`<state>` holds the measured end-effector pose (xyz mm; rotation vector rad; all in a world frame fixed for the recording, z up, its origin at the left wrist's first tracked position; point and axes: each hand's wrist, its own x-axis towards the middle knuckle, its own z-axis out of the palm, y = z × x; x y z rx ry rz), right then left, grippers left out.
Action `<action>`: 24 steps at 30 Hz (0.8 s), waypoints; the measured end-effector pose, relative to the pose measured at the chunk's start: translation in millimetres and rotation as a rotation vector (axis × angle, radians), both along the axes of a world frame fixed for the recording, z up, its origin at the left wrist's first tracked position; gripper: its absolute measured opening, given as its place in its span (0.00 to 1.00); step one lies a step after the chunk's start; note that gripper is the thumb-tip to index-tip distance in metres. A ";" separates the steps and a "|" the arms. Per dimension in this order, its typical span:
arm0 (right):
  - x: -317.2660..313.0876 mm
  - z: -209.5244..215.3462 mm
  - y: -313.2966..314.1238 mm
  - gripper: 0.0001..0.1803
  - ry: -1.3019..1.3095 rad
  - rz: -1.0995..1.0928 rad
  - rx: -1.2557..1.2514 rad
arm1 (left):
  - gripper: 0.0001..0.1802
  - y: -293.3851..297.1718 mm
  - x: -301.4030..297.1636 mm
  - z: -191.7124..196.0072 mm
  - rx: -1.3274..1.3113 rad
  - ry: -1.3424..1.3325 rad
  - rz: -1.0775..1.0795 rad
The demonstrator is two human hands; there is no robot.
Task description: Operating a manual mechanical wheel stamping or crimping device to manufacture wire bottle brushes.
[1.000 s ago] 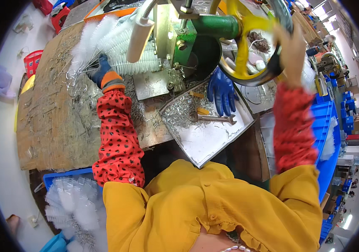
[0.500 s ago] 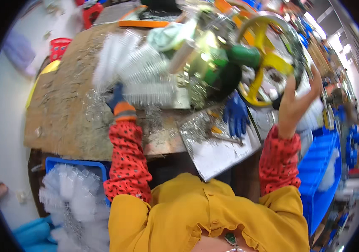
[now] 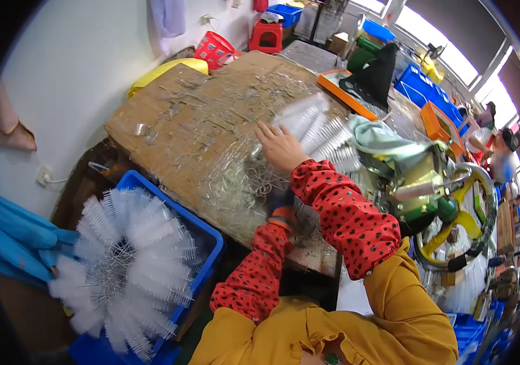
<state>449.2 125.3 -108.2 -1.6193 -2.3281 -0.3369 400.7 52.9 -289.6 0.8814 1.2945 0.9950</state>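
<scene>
Beside the white brush pile (image 3: 318,131) on the cardboard-topped bench (image 3: 199,131), head view: the bare right hand (image 3: 279,148) lies flat with fingers spread, clamped on nothing, touching the pile's near edge. The brushes lie just beyond it, long axes fanning away toward the green machine (image 3: 421,194). The gloved left hand (image 3: 281,204) sits nearer the body, mostly hidden; its grip cannot be told.

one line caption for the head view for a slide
Bare right hand reaching across to white bottle brushes on a cardboard-topped bench.
</scene>
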 end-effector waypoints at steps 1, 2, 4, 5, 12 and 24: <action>1.3 -5.9 7.2 0.20 0.004 -0.076 -0.067 | 0.22 -1.9 4.0 4.2 -0.034 0.104 -0.027; 3.6 -11.3 11.9 0.19 -0.056 -0.074 -0.105 | 0.22 -2.9 6.0 7.8 -0.031 -0.065 -0.012; 9.7 -18.8 16.2 0.17 -0.201 -0.069 -0.177 | 0.23 -5.1 3.3 13.9 -0.009 -0.199 -0.083; 12.3 -20.4 16.3 0.15 -0.267 -0.038 -0.173 | 0.23 -6.4 0.5 17.9 0.022 -0.169 -0.163; 3.5 35.4 -25.6 0.02 -0.001 0.314 -0.088 | 0.32 7.8 -12.9 83.5 0.561 0.537 -0.357; -43.3 158.4 -101.3 0.09 0.929 0.339 -0.456 | 0.37 20.8 -77.8 224.3 0.493 -1.241 -0.163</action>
